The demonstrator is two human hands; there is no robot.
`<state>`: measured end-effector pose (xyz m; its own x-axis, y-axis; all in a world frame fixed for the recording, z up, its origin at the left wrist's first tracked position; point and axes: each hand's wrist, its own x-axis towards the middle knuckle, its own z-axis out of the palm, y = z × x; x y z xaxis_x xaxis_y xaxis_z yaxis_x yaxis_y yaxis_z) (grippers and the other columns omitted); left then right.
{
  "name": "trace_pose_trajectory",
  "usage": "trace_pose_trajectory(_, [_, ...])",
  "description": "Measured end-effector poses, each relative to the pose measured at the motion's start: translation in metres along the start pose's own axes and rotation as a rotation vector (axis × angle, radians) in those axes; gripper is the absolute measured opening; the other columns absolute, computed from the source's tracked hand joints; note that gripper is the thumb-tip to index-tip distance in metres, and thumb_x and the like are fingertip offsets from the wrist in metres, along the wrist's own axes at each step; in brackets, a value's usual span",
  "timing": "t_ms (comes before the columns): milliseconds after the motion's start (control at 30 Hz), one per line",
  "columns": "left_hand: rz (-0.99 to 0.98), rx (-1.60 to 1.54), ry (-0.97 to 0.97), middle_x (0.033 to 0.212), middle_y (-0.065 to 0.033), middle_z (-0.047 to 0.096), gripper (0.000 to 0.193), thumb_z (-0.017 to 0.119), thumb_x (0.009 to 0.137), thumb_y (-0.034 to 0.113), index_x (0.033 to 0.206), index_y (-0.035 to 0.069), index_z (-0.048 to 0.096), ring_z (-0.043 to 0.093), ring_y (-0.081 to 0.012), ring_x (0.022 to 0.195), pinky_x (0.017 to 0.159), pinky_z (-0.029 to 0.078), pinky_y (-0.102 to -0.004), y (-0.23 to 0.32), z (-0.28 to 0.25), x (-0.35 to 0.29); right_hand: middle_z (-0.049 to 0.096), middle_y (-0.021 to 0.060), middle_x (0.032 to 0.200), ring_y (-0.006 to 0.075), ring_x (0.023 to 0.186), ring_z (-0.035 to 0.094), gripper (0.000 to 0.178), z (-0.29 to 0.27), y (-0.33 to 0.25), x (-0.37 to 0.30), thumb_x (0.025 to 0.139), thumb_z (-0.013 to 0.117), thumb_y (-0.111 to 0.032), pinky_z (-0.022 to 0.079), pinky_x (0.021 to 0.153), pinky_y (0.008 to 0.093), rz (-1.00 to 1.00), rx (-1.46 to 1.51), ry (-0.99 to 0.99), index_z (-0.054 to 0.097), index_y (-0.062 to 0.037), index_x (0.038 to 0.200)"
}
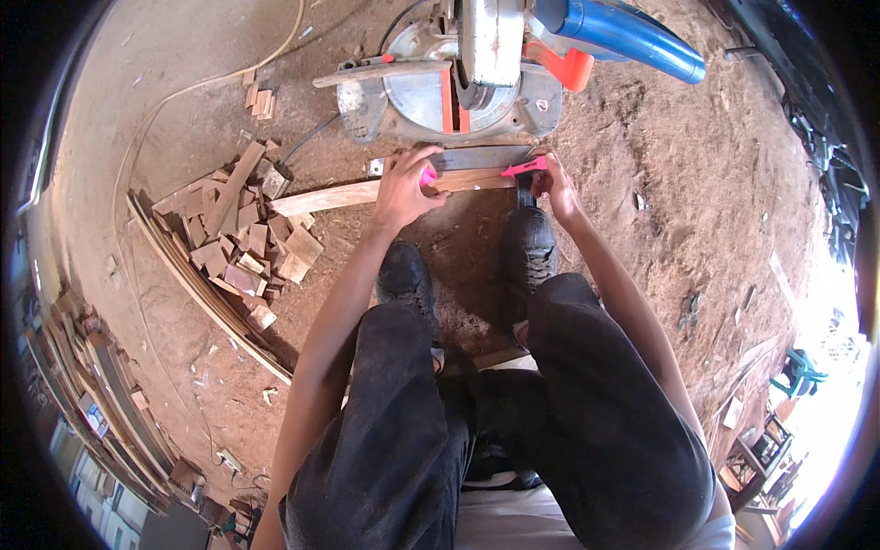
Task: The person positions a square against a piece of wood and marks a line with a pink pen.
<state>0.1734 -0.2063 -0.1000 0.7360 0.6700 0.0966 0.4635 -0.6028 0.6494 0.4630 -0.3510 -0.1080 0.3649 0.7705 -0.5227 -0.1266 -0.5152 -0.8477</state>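
A narrow wooden strip [330, 198] lies crosswise ahead of my feet, with a flat steel blade [486, 159] along its far side. The blade looks like part of a square; a dark piece [525, 191] crosses the strip's right end. My left hand [401, 191] is closed over the strip and blade, a small pink marker cap [428, 176] showing between thumb and fingers. In my closed right hand [561, 190] is a pink marker [525, 167], its tip pointing left over the strip. The right fingertips are partly hidden beside the dark piece.
Just beyond the strip stands a miter saw [449, 101] with a blue handle [632, 37] and an orange lever [564, 66]. Wood offcuts [247, 229] are heaped at left, bordered by long curved boards [197, 280]. A cable [147, 119] crosses the dirt floor. More boards [110, 394] lie lower left.
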Motion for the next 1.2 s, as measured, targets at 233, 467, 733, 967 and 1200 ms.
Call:
trace_pose_trajectory(233, [0.008, 0.034, 0.031, 0.139, 0.003, 0.062, 0.041, 0.09, 0.064, 0.026, 0.085, 0.012, 0.058, 0.058, -0.0202, 0.124, 0.106, 0.039, -0.0424, 0.001, 0.001, 0.0, 0.057, 0.0054, 0.074, 0.0156, 0.068, 0.055, 0.052, 0.003, -0.016, -0.009, 0.107, 0.034, -0.05, 0.045, 0.067, 0.0318, -0.036, -0.068, -0.012, 0.059, -0.0076, 0.123])
trace_pose_trajectory(467, [-0.003, -0.043, 0.038, 0.136, 0.003, 0.063, 0.039, 0.089, 0.062, 0.024, 0.078, 0.011, 0.057, 0.057, -0.023, 0.124, 0.106, 0.036, -0.0449, 0.001, 0.004, 0.003, 0.067, 0.0078, 0.089, 0.0132, 0.069, 0.058, 0.049, 0.008, -0.022, -0.019, 0.108, 0.037, -0.044, 0.047, 0.064, 0.0288, -0.161, 0.195, 0.097, 0.062, -0.0042, 0.121])
trace_pose_trajectory(733, [0.016, -0.033, 0.045, 0.136, 0.0026, 0.064, 0.037, 0.088, 0.062, 0.025, 0.078, 0.011, 0.058, 0.058, -0.0219, 0.123, 0.107, 0.036, -0.0445, -0.004, 0.004, 0.0, 0.066, 0.0081, 0.089, 0.0131, 0.073, 0.06, 0.038, 0.068, -0.044, -0.02, 0.111, 0.04, -0.03, 0.052, 0.067, 0.0291, -0.261, 0.168, -0.029, 0.059, 0.001, 0.124])
trace_pose_trajectory(967, [0.024, -0.034, 0.038, 0.137, 0.0027, 0.063, 0.038, 0.088, 0.061, 0.024, 0.08, 0.012, 0.057, 0.057, -0.022, 0.123, 0.107, 0.035, -0.0446, -0.002, 0.003, 0.002, 0.069, 0.0008, 0.091, 0.0056, 0.078, 0.062, 0.029, 0.1, -0.037, -0.012, 0.094, 0.074, -0.007, 0.052, 0.068, 0.0226, -0.401, 0.086, 0.041, 0.06, -0.0042, 0.12])
trace_pose_trajectory(1200, [0.049, 0.008, 0.056, 0.137, 0.0019, 0.063, 0.039, 0.089, 0.061, 0.022, 0.082, 0.012, 0.057, 0.058, -0.0204, 0.123, 0.102, 0.039, -0.0409, -0.002, 0.002, 0.001, 0.074, 0.0076, 0.09, 0.0078, 0.077, 0.066, 0.025, 0.103, -0.027, -0.013, 0.094, 0.072, -0.012, 0.055, 0.068, 0.0276, -0.357, -0.083, 0.153, 0.063, -0.0004, 0.115])
